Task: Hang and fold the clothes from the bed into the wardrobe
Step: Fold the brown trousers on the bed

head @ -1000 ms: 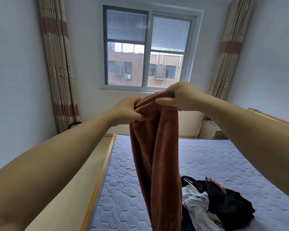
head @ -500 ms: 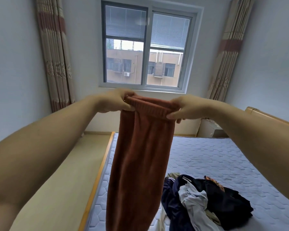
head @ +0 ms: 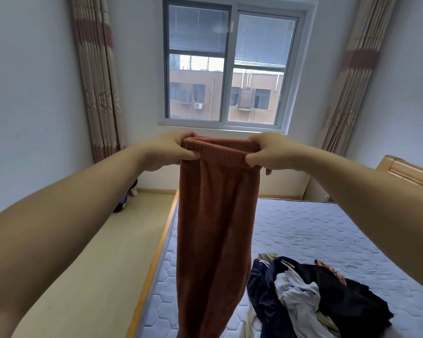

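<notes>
Nearest, at 5 o'clock, a heap of clothes (head: 315, 296), dark navy, black and pale grey pieces tangled together, lies on the quilted blue mattress (head: 327, 228). Just beside it, toward 6 o'clock, a pair of rust-brown trousers (head: 215, 228) hangs straight down past the bottom edge, in front of the mattress's near-left corner. Both bare forearms reach forward to its ribbed waistband (head: 220, 150) at the centre. The left hand (head: 171, 150) pinches the waistband's left end, thumb beneath and fingers curled over the top; the right hand (head: 269, 152) grips the right end the same way, so the band is stretched flat between them. A wooden headboard (head: 405, 172) shows at 3 o'clock. Farthest, at 12 o'clock, is a sliding window (head: 230, 67), with striped curtains (head: 95, 76) at 10 and 2 o'clock.
</notes>
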